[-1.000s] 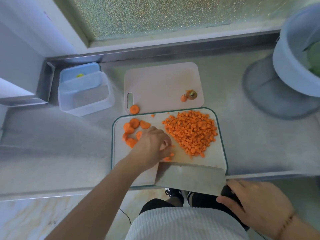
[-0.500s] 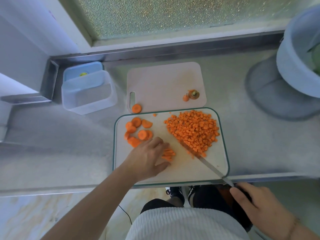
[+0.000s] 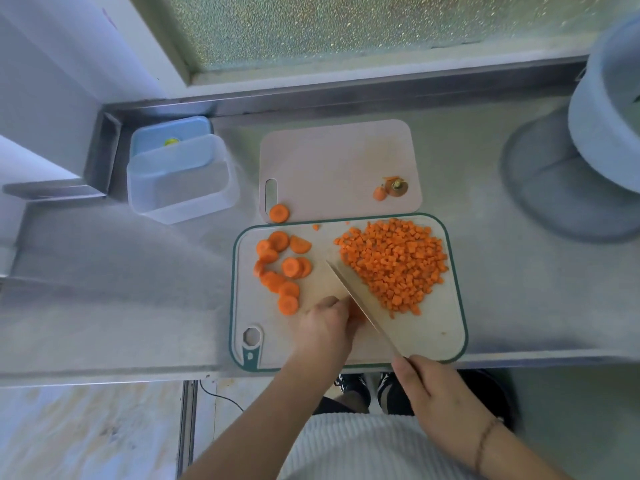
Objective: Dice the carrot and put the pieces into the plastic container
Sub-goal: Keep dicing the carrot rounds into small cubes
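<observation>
On the grey steel counter (image 3: 104, 306) below a frosted window (image 3: 346, 26), my right hand (image 3: 446, 403) grips the cleaver (image 3: 363, 299), my curled left hand (image 3: 325, 327) pins carrot strips on the green-rimmed board (image 3: 433, 341), diced carrot pile (image 3: 394, 265) at one o'clock, clear plastic container (image 3: 180, 188) at ten.

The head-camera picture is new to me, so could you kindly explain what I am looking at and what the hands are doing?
There is no machine here: a person wears one wide-angle camera on the head, looking down at their own two hands over a steel counter.

The right hand holds a cleaver by its handle, the blade lying beside a pile of diced carrot on the green-edged cutting board. The left hand presses down on carrot pieces next to the blade. Round carrot slices, not yet diced, lie on the board's left side.

Behind it are a second, pale board bearing the carrot top, and an empty plastic container waiting for the pieces.
</observation>
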`<action>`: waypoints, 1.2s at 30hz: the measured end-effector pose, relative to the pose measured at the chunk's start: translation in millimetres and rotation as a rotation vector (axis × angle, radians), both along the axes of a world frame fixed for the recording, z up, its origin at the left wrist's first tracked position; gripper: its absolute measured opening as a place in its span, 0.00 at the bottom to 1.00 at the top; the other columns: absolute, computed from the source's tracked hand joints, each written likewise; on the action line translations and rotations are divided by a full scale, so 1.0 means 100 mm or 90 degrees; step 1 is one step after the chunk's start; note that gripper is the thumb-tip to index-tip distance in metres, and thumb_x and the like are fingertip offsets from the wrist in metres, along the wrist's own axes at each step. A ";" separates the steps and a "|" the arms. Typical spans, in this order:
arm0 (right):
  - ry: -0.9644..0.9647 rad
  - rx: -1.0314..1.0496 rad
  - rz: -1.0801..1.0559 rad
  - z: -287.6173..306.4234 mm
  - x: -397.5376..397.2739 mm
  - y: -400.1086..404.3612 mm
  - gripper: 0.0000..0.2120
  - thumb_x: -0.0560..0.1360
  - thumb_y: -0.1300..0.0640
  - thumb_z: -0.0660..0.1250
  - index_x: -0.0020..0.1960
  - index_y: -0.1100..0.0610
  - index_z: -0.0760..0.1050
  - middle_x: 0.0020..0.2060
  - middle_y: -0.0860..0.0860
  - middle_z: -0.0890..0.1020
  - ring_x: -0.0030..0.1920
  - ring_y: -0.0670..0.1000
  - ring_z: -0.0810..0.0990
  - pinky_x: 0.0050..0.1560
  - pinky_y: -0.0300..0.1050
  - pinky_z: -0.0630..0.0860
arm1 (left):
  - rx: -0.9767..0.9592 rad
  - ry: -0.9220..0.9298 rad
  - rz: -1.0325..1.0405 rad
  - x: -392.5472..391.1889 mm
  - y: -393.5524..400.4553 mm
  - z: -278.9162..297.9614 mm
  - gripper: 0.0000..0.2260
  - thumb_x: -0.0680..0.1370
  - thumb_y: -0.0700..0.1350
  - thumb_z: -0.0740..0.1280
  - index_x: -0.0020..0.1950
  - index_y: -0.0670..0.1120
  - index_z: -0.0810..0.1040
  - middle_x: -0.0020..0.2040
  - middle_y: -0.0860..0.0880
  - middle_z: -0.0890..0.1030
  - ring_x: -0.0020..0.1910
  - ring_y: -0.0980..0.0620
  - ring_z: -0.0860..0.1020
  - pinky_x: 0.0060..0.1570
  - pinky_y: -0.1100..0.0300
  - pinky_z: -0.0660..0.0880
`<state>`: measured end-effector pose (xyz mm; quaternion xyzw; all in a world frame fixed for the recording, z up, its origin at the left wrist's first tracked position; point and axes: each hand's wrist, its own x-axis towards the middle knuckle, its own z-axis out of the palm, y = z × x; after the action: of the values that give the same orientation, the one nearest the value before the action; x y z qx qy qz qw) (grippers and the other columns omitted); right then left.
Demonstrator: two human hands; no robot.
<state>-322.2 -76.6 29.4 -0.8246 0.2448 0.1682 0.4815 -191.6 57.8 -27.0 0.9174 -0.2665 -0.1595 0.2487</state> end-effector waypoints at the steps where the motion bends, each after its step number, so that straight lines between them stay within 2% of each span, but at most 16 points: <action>1: 0.003 0.004 -0.002 0.01 0.01 0.00 0.22 0.74 0.37 0.50 0.34 0.53 0.69 0.28 0.47 0.73 0.33 0.40 0.74 0.36 0.34 0.70 | -0.008 0.015 0.017 -0.01 -0.01 -0.01 0.09 0.74 0.47 0.70 0.49 0.44 0.85 0.39 0.44 0.81 0.37 0.42 0.81 0.35 0.53 0.77; 3: 0.010 0.008 -0.003 0.02 0.02 -0.04 0.23 0.74 0.38 0.50 0.33 0.54 0.68 0.25 0.47 0.71 0.29 0.42 0.71 0.34 0.37 0.69 | -0.011 0.012 0.029 0.01 0.03 -0.06 0.13 0.72 0.51 0.68 0.48 0.44 0.86 0.39 0.46 0.82 0.37 0.43 0.81 0.35 0.53 0.79; 6: 0.023 0.024 0.020 0.01 0.05 -0.09 0.24 0.75 0.39 0.50 0.34 0.56 0.67 0.24 0.48 0.70 0.27 0.43 0.70 0.33 0.37 0.69 | -0.054 -0.103 -0.004 0.05 0.12 -0.18 0.16 0.72 0.58 0.65 0.40 0.47 0.84 0.33 0.52 0.79 0.28 0.51 0.78 0.23 0.61 0.73; 11: 0.027 0.036 0.023 -0.04 0.07 -0.14 0.26 0.73 0.36 0.49 0.34 0.57 0.67 0.24 0.48 0.69 0.26 0.44 0.68 0.33 0.41 0.69 | -0.110 -0.207 -0.024 0.09 0.22 -0.36 0.19 0.74 0.62 0.67 0.40 0.46 0.82 0.34 0.52 0.78 0.27 0.51 0.76 0.20 0.57 0.71; 16: 0.021 0.010 0.022 0.01 0.08 -0.18 0.26 0.72 0.34 0.49 0.32 0.55 0.66 0.23 0.48 0.69 0.26 0.44 0.68 0.31 0.37 0.67 | -0.122 -0.240 -0.015 0.09 0.19 -0.28 0.24 0.74 0.66 0.65 0.42 0.45 0.83 0.34 0.51 0.79 0.26 0.52 0.75 0.20 0.59 0.71; 18: 0.009 -0.013 0.030 0.03 0.06 -0.20 0.25 0.72 0.33 0.49 0.32 0.53 0.66 0.23 0.46 0.71 0.27 0.45 0.70 0.30 0.37 0.67 | -0.130 -0.263 -0.021 0.09 0.21 -0.20 0.20 0.76 0.62 0.66 0.45 0.44 0.83 0.37 0.51 0.80 0.28 0.53 0.75 0.23 0.61 0.71; 20: 0.013 -0.017 0.038 0.07 0.04 -0.22 0.24 0.72 0.34 0.49 0.32 0.52 0.65 0.24 0.45 0.73 0.28 0.45 0.70 0.30 0.36 0.67 | -0.167 -0.294 -0.093 0.08 0.24 -0.19 0.14 0.78 0.53 0.69 0.47 0.43 0.83 0.41 0.49 0.80 0.35 0.51 0.76 0.32 0.62 0.72; 22: 0.025 -0.011 0.052 0.12 0.02 -0.23 0.22 0.74 0.36 0.50 0.32 0.51 0.65 0.25 0.43 0.73 0.29 0.44 0.71 0.31 0.36 0.66 | -0.213 -0.286 -0.198 0.10 0.26 -0.25 0.08 0.79 0.45 0.70 0.50 0.41 0.84 0.48 0.45 0.82 0.45 0.45 0.79 0.45 0.56 0.77; 24: 0.030 -0.001 0.063 0.15 -0.01 -0.25 0.20 0.74 0.37 0.50 0.33 0.49 0.67 0.29 0.39 0.76 0.32 0.43 0.73 0.34 0.34 0.68 | -0.236 -0.268 -0.256 0.11 0.29 -0.33 0.07 0.79 0.41 0.72 0.54 0.40 0.85 0.54 0.45 0.83 0.54 0.42 0.81 0.53 0.50 0.78; 26: 0.033 -0.005 0.069 0.13 -0.09 -0.27 0.22 0.72 0.33 0.47 0.37 0.46 0.71 0.32 0.41 0.79 0.36 0.43 0.77 0.39 0.34 0.71 | -0.257 -0.257 -0.258 0.11 0.30 -0.38 0.07 0.79 0.39 0.72 0.55 0.40 0.85 0.56 0.45 0.83 0.56 0.42 0.81 0.56 0.50 0.78; 28: 0.048 -0.024 0.078 0.09 -0.18 -0.31 0.32 0.69 0.26 0.42 0.41 0.48 0.75 0.34 0.44 0.82 0.40 0.43 0.79 0.44 0.38 0.74 | -0.279 -0.256 -0.243 0.11 0.30 -0.38 0.06 0.80 0.39 0.71 0.54 0.41 0.85 0.55 0.46 0.83 0.56 0.43 0.81 0.57 0.51 0.79; 30: 0.066 -0.041 0.089 0.04 -0.24 -0.33 0.43 0.64 0.20 0.35 0.45 0.49 0.77 0.37 0.44 0.83 0.43 0.41 0.80 0.47 0.39 0.74 | -0.286 -0.255 -0.231 0.09 0.28 -0.38 0.05 0.79 0.38 0.71 0.53 0.41 0.85 0.55 0.46 0.83 0.55 0.44 0.81 0.56 0.50 0.79; 31: 0.075 -0.043 0.095 0.02 -0.24 -0.32 0.45 0.62 0.19 0.33 0.46 0.48 0.77 0.38 0.43 0.83 0.44 0.41 0.79 0.48 0.39 0.74 | -0.287 -0.250 -0.225 0.08 0.27 -0.39 0.04 0.78 0.38 0.72 0.52 0.40 0.86 0.54 0.47 0.83 0.55 0.44 0.81 0.56 0.51 0.79; 34: 0.083 -0.054 0.097 -0.04 -0.20 -0.27 0.43 0.62 0.20 0.31 0.44 0.45 0.74 0.38 0.41 0.82 0.43 0.40 0.79 0.49 0.39 0.75 | -0.287 -0.236 -0.215 0.05 0.25 -0.39 0.04 0.78 0.38 0.73 0.51 0.40 0.86 0.54 0.47 0.84 0.56 0.45 0.81 0.56 0.53 0.78; 36: 0.070 -0.053 0.095 -0.08 -0.10 -0.21 0.38 0.68 0.24 0.35 0.43 0.48 0.74 0.37 0.45 0.81 0.41 0.42 0.79 0.48 0.42 0.75 | -0.283 -0.235 -0.216 0.06 0.25 -0.38 0.04 0.77 0.37 0.73 0.51 0.40 0.86 0.53 0.46 0.84 0.55 0.45 0.81 0.56 0.54 0.78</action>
<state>-332.4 -97.5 21.2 -0.8492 0.2154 0.2384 0.4191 -186.0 83.0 -64.7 0.7967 -0.4841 0.0322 0.3603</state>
